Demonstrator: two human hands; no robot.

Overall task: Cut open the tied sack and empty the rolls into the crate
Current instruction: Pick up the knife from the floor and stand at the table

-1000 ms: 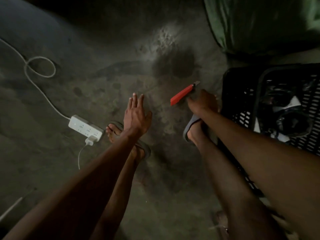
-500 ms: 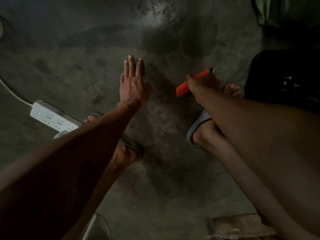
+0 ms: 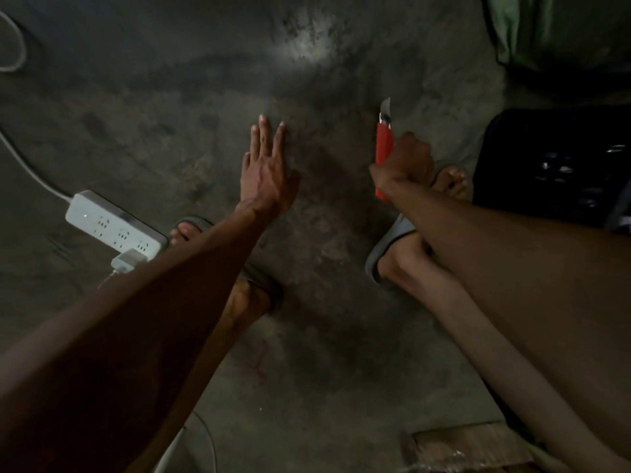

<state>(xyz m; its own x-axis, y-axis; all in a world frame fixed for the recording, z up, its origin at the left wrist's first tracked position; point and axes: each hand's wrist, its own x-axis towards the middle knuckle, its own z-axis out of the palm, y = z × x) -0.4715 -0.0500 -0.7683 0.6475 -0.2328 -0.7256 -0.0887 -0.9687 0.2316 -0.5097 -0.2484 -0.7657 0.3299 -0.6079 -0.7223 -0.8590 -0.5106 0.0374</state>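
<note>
My right hand (image 3: 408,158) is closed around a red utility knife (image 3: 384,141), whose blade points up and away from me. My left hand (image 3: 266,165) is stretched out flat over the bare floor, fingers together and holding nothing. The black plastic crate (image 3: 553,165) stands at the right edge, with dim shiny items inside it. A green sack (image 3: 560,29) lies in the top right corner, behind the crate; its tie is out of sight.
A white power strip (image 3: 112,223) with a plug and cable lies on the concrete floor at left. My two feet in grey slippers (image 3: 386,247) stand below the hands. A brown cardboard piece (image 3: 467,445) lies at the bottom right.
The knife has turned in my right hand, from pointing sideways to pointing away from me. The view has shifted, bringing the green sack back into the corner. My left hand stays flat.
</note>
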